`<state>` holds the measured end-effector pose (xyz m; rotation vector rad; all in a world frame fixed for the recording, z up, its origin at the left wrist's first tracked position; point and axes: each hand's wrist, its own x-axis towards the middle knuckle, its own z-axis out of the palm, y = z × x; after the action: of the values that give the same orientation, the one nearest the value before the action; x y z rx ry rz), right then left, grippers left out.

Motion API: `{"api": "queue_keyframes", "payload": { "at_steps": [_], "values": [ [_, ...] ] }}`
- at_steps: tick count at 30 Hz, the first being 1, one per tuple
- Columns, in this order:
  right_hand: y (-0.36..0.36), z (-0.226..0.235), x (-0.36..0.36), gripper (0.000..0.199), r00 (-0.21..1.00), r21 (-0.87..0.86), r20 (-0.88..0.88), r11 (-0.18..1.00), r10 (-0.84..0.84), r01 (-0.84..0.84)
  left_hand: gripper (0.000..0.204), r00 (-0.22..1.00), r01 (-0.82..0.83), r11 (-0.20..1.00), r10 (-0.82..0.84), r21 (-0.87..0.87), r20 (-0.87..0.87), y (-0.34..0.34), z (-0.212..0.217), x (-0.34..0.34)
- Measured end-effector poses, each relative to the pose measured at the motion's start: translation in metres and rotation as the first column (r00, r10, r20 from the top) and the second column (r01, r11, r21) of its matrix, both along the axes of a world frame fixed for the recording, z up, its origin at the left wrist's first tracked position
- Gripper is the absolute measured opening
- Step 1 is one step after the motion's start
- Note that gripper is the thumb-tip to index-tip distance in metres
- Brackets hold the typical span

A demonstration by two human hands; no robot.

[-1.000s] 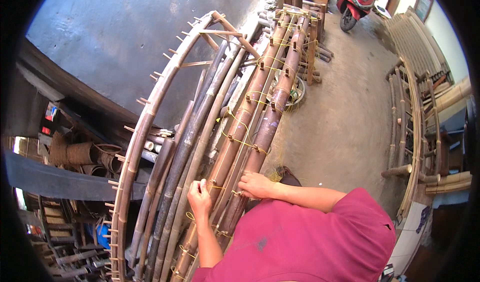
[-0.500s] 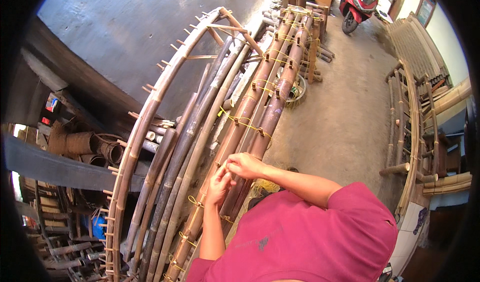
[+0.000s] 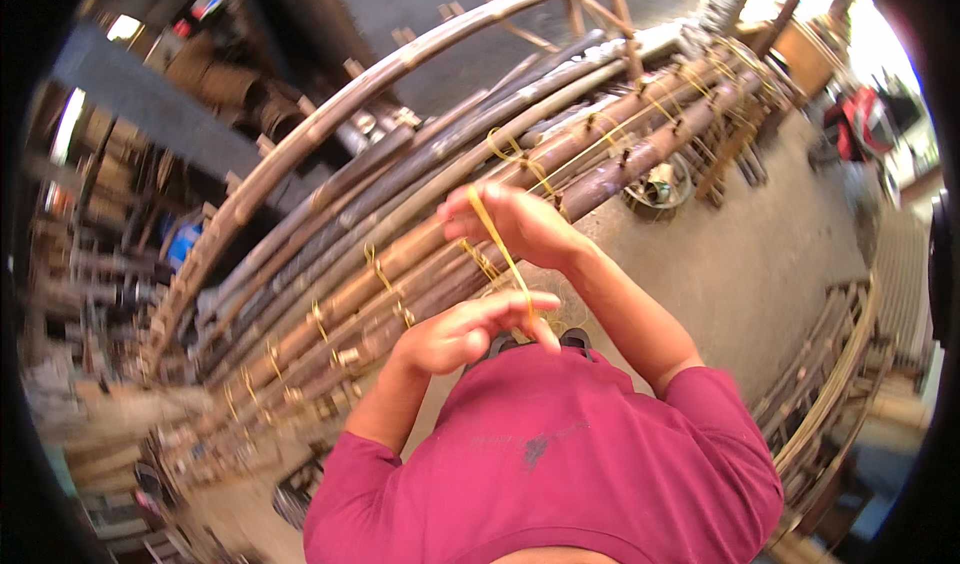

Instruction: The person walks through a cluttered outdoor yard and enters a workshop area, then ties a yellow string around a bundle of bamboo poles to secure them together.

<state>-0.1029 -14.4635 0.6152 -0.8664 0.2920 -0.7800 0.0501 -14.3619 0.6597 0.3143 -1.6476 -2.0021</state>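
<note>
A bundle of long brown bamboo poles point(image 3: 400, 254) runs from lower left to upper right, bound at intervals with yellow ties point(image 3: 376, 266). A thin yellow strip point(image 3: 500, 249) stretches between my two hands above the poles. My right hand point(image 3: 520, 226) pinches its upper end just over the bundle. Closer to my maroon shirt, my left hand point(image 3: 468, 330) holds the lower end with the fingers extended. A curved bamboo arch point(image 3: 330, 104) with short cross pegs lies beyond the bundle.
Concrete floor point(image 3: 740, 264) spreads to the right of the poles. A round object point(image 3: 655, 189) lies by the bundle. Curved bamboo frames point(image 3: 830, 394) stand at the right, a red motorbike point(image 3: 860, 124) at the far right. Cluttered shelves point(image 3: 90, 264) fill the left.
The view has swung and tilted. Both hands have lifted off the poles, and the yellow strip is now drawn out between them, the right hand higher up.
</note>
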Motion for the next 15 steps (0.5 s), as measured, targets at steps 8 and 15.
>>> {"api": "queue_keyframes", "payload": {
  "at_steps": [8, 15],
  "values": [
    [0.07, 0.109, -0.12, 0.03, 0.599, -0.161, 0.784, 0.986, 0.16, -0.052, 0.045, 0.734, -0.086, 0.807, 0.448, -0.584, 0.511, 0.025, 0.022, -0.003],
    [-0.006, 0.007, -0.311, 0.029, 0.639, 0.27, 0.669, 0.925, -0.38, 0.268, 0.021, -0.275, -0.383, -0.168, 0.96, -0.908, -0.061, 0.182, 0.129, 0.274]
  ]
}}
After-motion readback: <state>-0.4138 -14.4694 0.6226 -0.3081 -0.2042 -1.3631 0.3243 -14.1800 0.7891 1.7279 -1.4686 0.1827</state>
